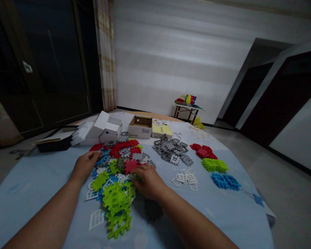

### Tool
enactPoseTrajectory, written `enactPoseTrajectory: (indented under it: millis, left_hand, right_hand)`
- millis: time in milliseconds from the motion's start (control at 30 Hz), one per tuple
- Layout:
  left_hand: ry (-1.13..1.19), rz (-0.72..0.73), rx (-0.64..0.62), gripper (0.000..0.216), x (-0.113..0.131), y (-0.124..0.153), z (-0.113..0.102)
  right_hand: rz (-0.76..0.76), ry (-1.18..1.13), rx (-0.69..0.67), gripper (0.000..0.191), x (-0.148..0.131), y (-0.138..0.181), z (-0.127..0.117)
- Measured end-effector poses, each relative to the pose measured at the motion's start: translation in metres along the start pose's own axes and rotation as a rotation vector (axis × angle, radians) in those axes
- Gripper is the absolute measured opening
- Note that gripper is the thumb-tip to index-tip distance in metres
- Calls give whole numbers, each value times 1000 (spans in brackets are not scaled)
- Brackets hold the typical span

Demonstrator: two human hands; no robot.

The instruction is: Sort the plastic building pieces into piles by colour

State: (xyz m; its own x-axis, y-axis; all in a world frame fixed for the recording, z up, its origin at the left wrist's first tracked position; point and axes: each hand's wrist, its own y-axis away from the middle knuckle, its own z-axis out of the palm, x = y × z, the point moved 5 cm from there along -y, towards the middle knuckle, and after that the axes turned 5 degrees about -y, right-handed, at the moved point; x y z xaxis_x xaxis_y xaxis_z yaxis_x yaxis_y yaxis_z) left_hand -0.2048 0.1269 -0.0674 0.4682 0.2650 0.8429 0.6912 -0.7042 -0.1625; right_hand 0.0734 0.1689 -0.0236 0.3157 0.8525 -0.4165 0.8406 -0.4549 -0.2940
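Note:
A mixed heap of interlocking plastic building plates lies in front of me. My left hand (85, 165) rests at the heap's left edge, fingers slightly apart, near blue plates (100, 162). On the heap's right side, my right hand (148, 180) has its fingertips on a red square plate (131, 166), seemingly gripping its edge; its thumb is lower down. Lime-green plates (117, 199) spread across the near part of the heap, with a white window piece (96, 219) to their left. A dark plate (153, 210) is in shadow under my right forearm.
Sorted piles stand to the right: grey plates (171, 147), white window pieces (186, 178), red plates (204, 151), green plates (214, 165) and blue plates (225, 181). Behind are white boxes (103, 126), an open box (140, 132), a yellow box (161, 128) and a black tray (54, 144).

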Motion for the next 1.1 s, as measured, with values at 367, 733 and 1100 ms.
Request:
enactPoseTrajectory:
  millis: [367, 733, 1100]
  left_hand:
    - [-157, -15, 41, 45, 7, -2, -4]
    - [-186, -32, 35, 47, 7, 0, -5]
    - [-146, -34, 40, 48, 4, 2, -3]
  right_hand:
    - [31, -33, 234, 20, 25, 20, -39]
    - [301, -73, 553, 26, 113, 100, -109]
    - [104, -211, 261, 21, 53, 87, -70]
